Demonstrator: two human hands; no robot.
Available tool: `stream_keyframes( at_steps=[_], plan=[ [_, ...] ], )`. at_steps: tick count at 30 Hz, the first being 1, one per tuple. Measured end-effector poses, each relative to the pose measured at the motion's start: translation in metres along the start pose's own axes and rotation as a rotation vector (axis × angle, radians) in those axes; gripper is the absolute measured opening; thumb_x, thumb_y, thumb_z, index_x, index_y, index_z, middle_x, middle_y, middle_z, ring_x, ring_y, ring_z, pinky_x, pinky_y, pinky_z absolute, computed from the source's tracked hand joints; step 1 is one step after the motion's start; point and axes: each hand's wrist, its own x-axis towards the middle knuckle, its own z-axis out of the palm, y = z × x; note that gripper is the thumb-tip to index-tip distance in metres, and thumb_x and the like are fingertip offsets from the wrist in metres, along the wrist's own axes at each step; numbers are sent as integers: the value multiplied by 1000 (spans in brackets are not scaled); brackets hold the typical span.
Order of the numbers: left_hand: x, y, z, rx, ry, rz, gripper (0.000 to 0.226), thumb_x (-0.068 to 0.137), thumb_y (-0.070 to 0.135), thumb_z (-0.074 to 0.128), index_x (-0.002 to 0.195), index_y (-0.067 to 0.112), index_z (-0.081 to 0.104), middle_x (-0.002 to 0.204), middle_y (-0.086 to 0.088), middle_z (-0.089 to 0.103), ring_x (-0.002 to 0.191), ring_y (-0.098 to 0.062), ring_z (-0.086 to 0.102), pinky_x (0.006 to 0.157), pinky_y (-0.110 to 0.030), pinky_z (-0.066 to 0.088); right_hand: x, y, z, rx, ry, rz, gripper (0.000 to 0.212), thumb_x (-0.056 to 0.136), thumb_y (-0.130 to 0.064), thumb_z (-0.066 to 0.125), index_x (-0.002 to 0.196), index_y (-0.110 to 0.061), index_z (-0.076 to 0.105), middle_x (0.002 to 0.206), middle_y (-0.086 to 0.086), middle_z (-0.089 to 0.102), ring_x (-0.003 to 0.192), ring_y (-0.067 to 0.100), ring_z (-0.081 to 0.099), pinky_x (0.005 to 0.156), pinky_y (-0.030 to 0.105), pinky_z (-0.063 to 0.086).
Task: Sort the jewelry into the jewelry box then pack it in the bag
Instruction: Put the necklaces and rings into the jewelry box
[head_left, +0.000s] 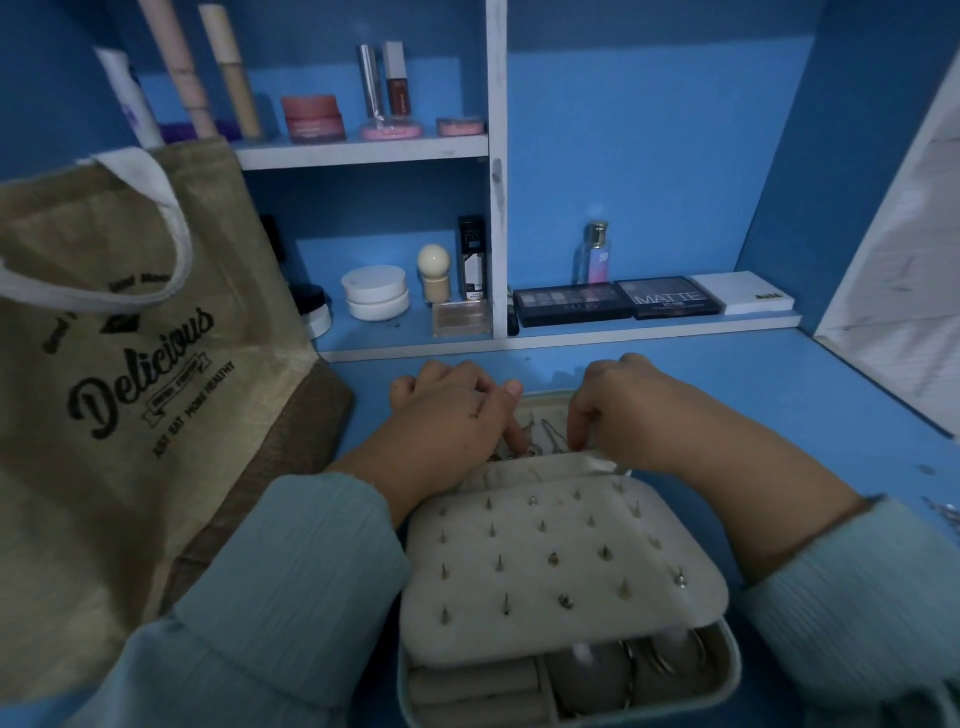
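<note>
An open pale jewelry box (727, 680) lies on the blue desk in front of me. Its padded earring panel (561, 566) carries several small studs and covers the lower tray, where ring rolls (472, 686) and hoops (670, 654) show. Thin necklaces (540, 434) lie in the far lid section. My left hand (452, 415) has its index finger pressed down on the chains. My right hand (628, 410) pinches something small at the pocket edge beside them. The burlap tote bag (130, 374) printed "Delicious" stands to the left.
Blue shelves behind hold cosmetics: jars (375, 292), palettes (618, 300), a perfume bottle (596, 254) and lip tubes (384, 83). A white panel (904, 291) leans at the right. More jewelry (945, 514) lies at the desk's right edge.
</note>
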Motion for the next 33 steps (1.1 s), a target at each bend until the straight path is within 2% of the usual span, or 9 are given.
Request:
stream_keyframes(
  at_steps=[7, 9, 12, 17, 20, 23, 28, 31, 33],
  plan=[
    [4, -10, 8, -138, -76, -50, 58, 91, 56, 12, 82, 39, 66, 110, 18, 44, 121, -10, 28, 101, -27, 10, -4, -6, -5, 96, -163, -70, 36, 93, -4, 41, 90, -33, 61, 98, -5, 45, 96, 11, 30, 87, 27, 40],
    [3, -8, 6, -131, -49, -42, 57, 94, 53, 11, 81, 41, 65, 109, 17, 44, 118, -8, 28, 102, -27, 10, -3, -5, -5, 104, -128, -48, 37, 91, -2, 42, 86, -35, 58, 94, -6, 42, 96, 12, 30, 83, 25, 38],
    [2, -3, 2, -33, 36, -35, 60, 98, 47, 13, 80, 36, 69, 112, 16, 46, 114, -7, 29, 101, -28, 11, 0, -2, -1, -3, -57, 10, 31, 87, -1, 48, 88, -28, 63, 98, -4, 41, 104, 18, 33, 86, 31, 41],
    [2, -1, 4, 19, 5, -19, 59, 98, 46, 14, 67, 33, 62, 109, 15, 48, 110, -6, 29, 98, -28, 10, -2, -8, -1, 2, -152, -39, 36, 92, -3, 39, 99, -27, 65, 106, -5, 45, 105, 15, 31, 89, 30, 41],
    [4, -4, 6, -38, -24, -35, 59, 96, 50, 12, 79, 28, 65, 97, 19, 44, 111, -7, 30, 96, -27, 11, -4, -7, -5, 41, -179, -63, 37, 92, -3, 37, 102, -25, 66, 104, -6, 46, 111, 18, 33, 90, 27, 39],
    [5, -6, 6, -66, -31, -45, 61, 96, 50, 12, 85, 26, 67, 90, 22, 43, 108, -7, 30, 95, -25, 11, -3, -5, -3, 70, -132, -59, 35, 92, -4, 40, 100, -28, 65, 90, -9, 39, 103, 16, 32, 82, 24, 36],
    [3, -2, 6, -17, -13, -27, 55, 98, 47, 14, 79, 35, 64, 111, 13, 47, 111, -7, 28, 94, -25, 9, -2, -6, 0, 53, -105, -77, 46, 88, 4, 37, 103, -32, 62, 99, -4, 41, 99, 14, 30, 86, 26, 38],
    [3, -1, 5, -21, -34, -31, 53, 98, 47, 14, 74, 35, 60, 112, 12, 49, 113, -8, 30, 96, -27, 11, -3, -7, -2, 98, -138, -85, 44, 89, 4, 37, 96, -30, 64, 111, 0, 49, 110, 17, 34, 95, 31, 40],
    [3, -1, 5, -16, -35, -27, 54, 98, 47, 13, 81, 34, 63, 111, 11, 48, 113, -8, 30, 94, -26, 11, -3, -6, -2, 114, -124, -90, 42, 89, 4, 38, 95, -29, 64, 106, 0, 49, 107, 17, 35, 91, 28, 40]
  ],
)
